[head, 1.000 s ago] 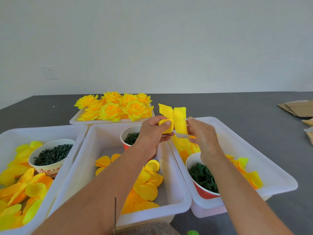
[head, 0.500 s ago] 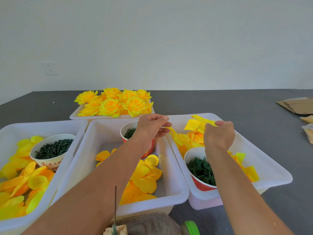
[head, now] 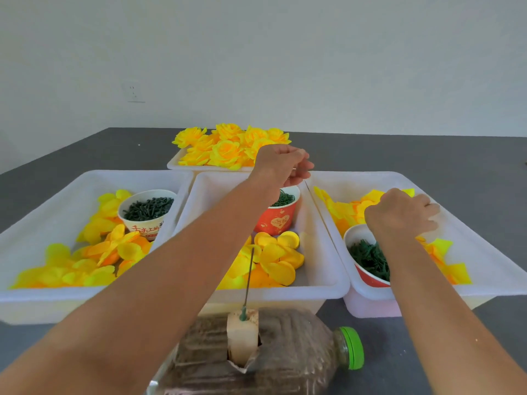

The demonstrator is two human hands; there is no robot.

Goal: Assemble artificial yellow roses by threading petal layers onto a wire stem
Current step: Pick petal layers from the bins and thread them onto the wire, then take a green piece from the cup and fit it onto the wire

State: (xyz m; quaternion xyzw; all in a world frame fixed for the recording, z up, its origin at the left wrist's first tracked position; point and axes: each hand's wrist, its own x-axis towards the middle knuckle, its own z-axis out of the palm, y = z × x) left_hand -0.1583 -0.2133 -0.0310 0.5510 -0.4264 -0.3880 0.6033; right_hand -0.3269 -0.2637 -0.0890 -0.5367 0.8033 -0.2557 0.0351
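Note:
My left hand (head: 282, 166) hovers above the red cup (head: 278, 220) of green parts in the middle bin (head: 328, 283), fingers curled and pinching a thin wire (head: 306, 185) that pokes out below them. My right hand (head: 399, 216) is down, palm downward, on the pile of yellow petal layers (head: 345, 209) in the right bin (head: 484, 252); its fingertips are hidden, so whether it holds a petal is unclear. An upright wire stem (head: 248, 277) stands bare in a block (head: 242, 334) on a bottle (head: 285, 357) lying near me.
A back tray (head: 174, 165) holds several finished yellow roses (head: 228, 146). The left bin (head: 42, 306) has petals and a white cup (head: 147, 212) of green pieces. A red cup (head: 368, 260) of green parts sits under my right wrist. Round petals (head: 273, 260) lie in the middle bin.
The yellow petal layer held up between both hands is gone from the left hand. My right hand moved right and down onto the right bin's petals. The view tilted down, showing the bottle.

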